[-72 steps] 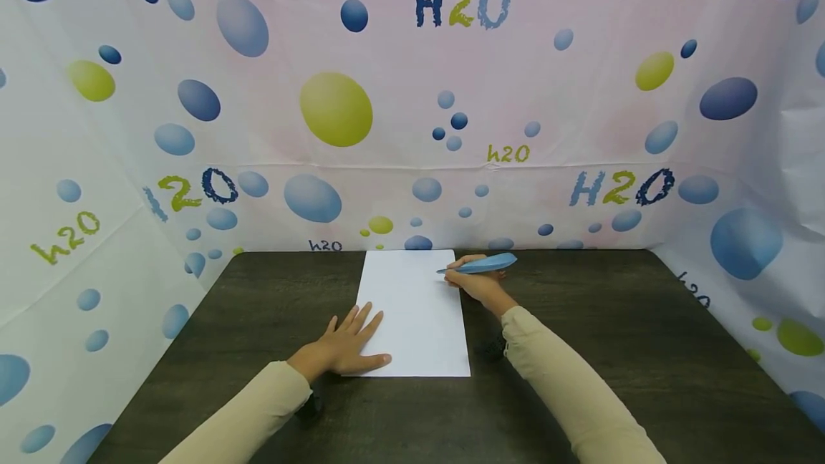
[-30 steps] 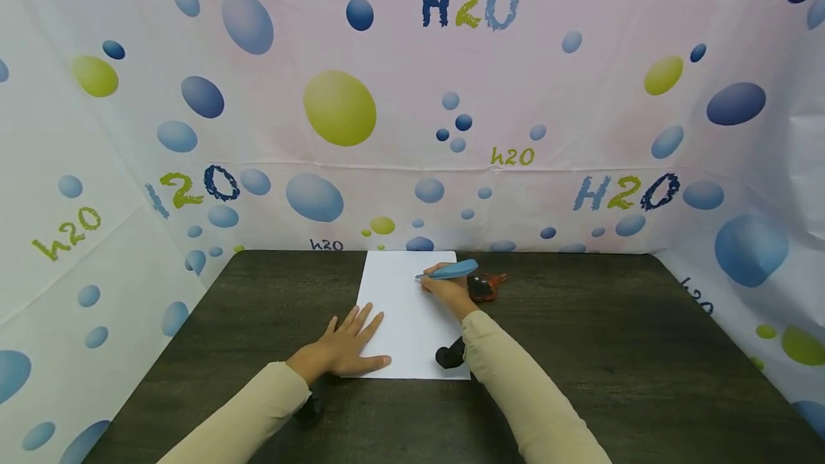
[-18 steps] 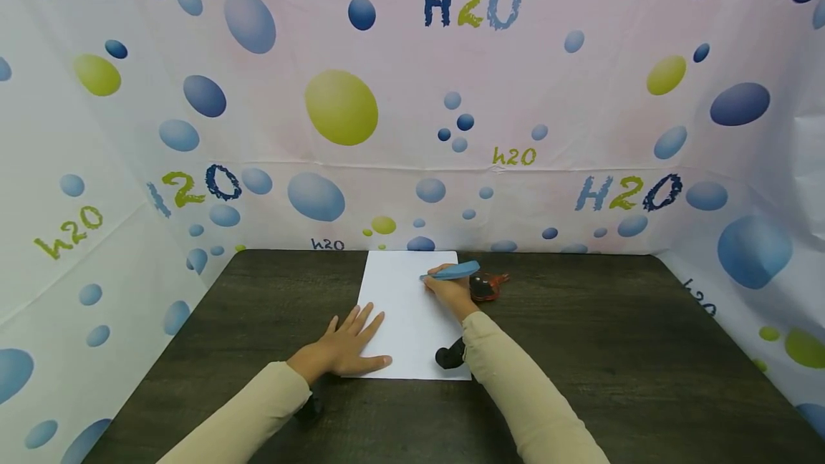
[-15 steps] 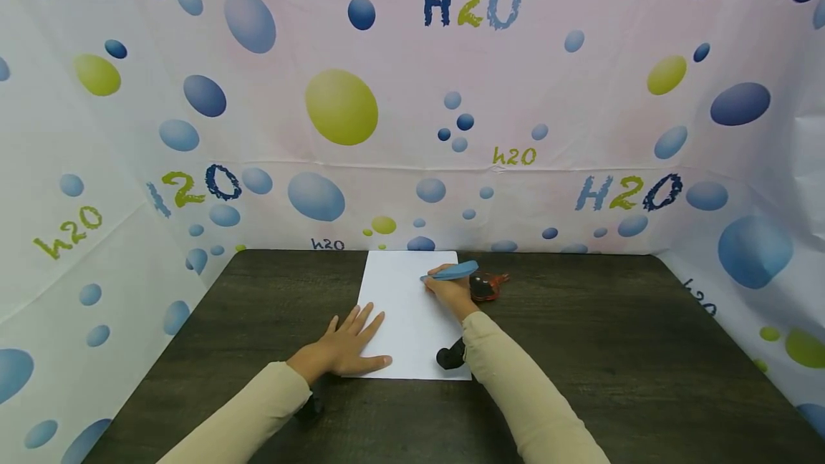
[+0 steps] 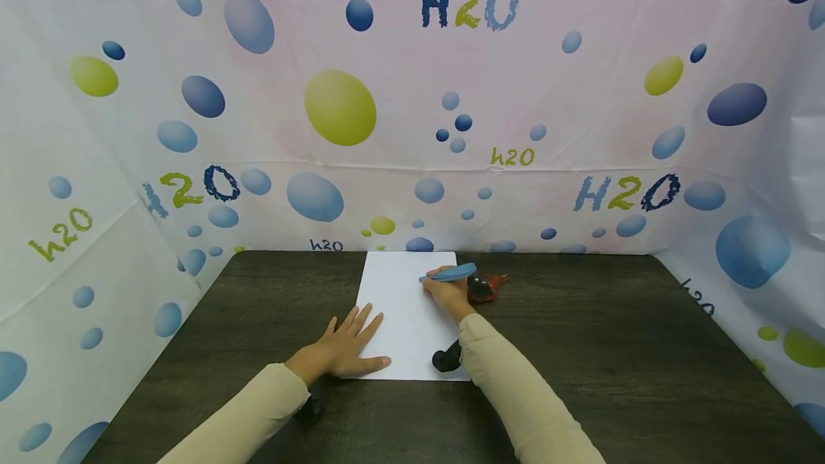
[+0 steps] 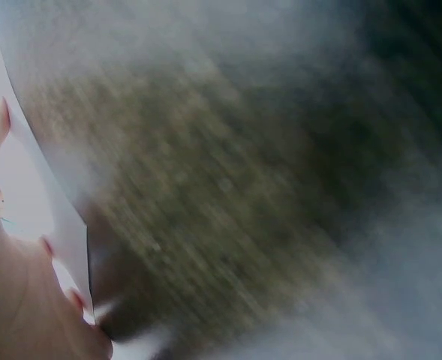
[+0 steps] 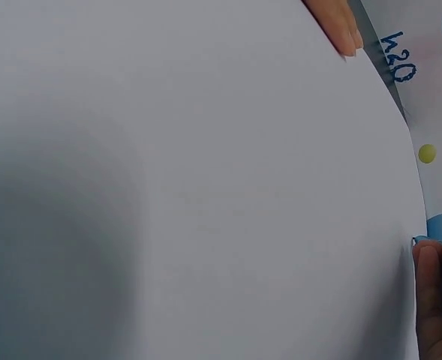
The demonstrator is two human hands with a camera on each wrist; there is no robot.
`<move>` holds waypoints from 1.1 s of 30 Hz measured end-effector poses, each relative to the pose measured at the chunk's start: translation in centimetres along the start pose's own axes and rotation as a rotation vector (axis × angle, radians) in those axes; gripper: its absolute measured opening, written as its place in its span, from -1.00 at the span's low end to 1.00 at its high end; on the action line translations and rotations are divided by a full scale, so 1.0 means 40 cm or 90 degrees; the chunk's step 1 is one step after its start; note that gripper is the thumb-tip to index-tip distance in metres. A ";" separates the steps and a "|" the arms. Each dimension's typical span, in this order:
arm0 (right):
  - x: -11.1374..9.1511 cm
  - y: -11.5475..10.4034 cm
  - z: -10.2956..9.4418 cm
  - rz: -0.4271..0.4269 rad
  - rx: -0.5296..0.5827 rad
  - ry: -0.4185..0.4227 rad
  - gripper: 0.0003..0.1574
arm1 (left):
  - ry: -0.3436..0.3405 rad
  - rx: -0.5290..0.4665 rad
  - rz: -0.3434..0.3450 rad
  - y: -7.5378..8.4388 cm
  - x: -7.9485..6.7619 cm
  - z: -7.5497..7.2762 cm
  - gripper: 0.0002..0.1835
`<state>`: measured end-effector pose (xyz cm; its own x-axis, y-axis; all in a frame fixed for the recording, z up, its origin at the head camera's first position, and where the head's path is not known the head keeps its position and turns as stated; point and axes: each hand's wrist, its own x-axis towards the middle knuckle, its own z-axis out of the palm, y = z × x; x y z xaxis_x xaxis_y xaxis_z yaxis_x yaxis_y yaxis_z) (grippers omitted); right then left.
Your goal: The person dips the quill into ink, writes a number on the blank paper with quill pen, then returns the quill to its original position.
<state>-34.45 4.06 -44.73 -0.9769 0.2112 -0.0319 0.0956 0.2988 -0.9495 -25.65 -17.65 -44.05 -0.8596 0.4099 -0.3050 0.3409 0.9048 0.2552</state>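
A white sheet of paper (image 5: 406, 335) lies upright on the dark wooden table. My left hand (image 5: 341, 346) rests on its lower left edge with fingers spread, and the left wrist view shows several fingertips (image 6: 48, 246) over the paper's edge. Near the sheet's upper right, my right hand (image 5: 447, 296) pinches a blue pen (image 5: 454, 273) that widens like a feather toward its back end. The pen tip points left at the paper; I cannot tell whether it touches. In the right wrist view the curled fingers (image 7: 431, 300) of that hand show at the right edge.
Just right of my right hand lies a glossy dark and orange-red object (image 5: 485, 286), partly hidden. A black wrist camera (image 5: 447, 358) hangs over the paper by the right sleeve. White cloth with printed bubbles (image 5: 341, 106) encloses the dark table (image 5: 580, 349) at back and sides.
Compared with 2.4 s ago, my right hand and the pen have moved left over the paper, exposing the dark and orange-red object. In the last second they barely shift. My left hand stays put.
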 end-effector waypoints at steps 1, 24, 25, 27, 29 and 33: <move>0.000 0.000 0.000 0.004 -0.003 0.002 -0.92 | 0.001 0.001 0.001 -0.002 0.001 0.002 -0.03; -0.011 -0.008 0.016 -0.015 0.033 -0.009 -0.92 | -0.001 0.001 0.001 0.007 -0.004 -0.010 -0.05; -0.012 -0.008 0.016 -0.015 0.028 -0.013 -0.93 | -0.002 0.000 0.001 0.006 -0.003 -0.009 -0.04; -0.014 -0.008 0.016 -0.020 0.014 -0.022 -0.93 | -0.003 -0.003 0.003 0.000 0.001 -0.006 -0.03; -0.015 -0.008 0.016 -0.025 0.011 -0.034 -0.93 | -0.009 0.000 0.002 -0.007 0.006 0.000 -0.01; -0.019 -0.007 0.016 -0.030 0.023 -0.064 -0.93 | -0.008 0.007 0.001 -0.019 0.015 0.013 0.02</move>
<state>-33.88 3.23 -44.62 -0.9946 0.1024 -0.0163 0.0438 0.2720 -0.9613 -26.23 -18.03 -44.92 -0.8545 0.4121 -0.3163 0.3458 0.9056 0.2456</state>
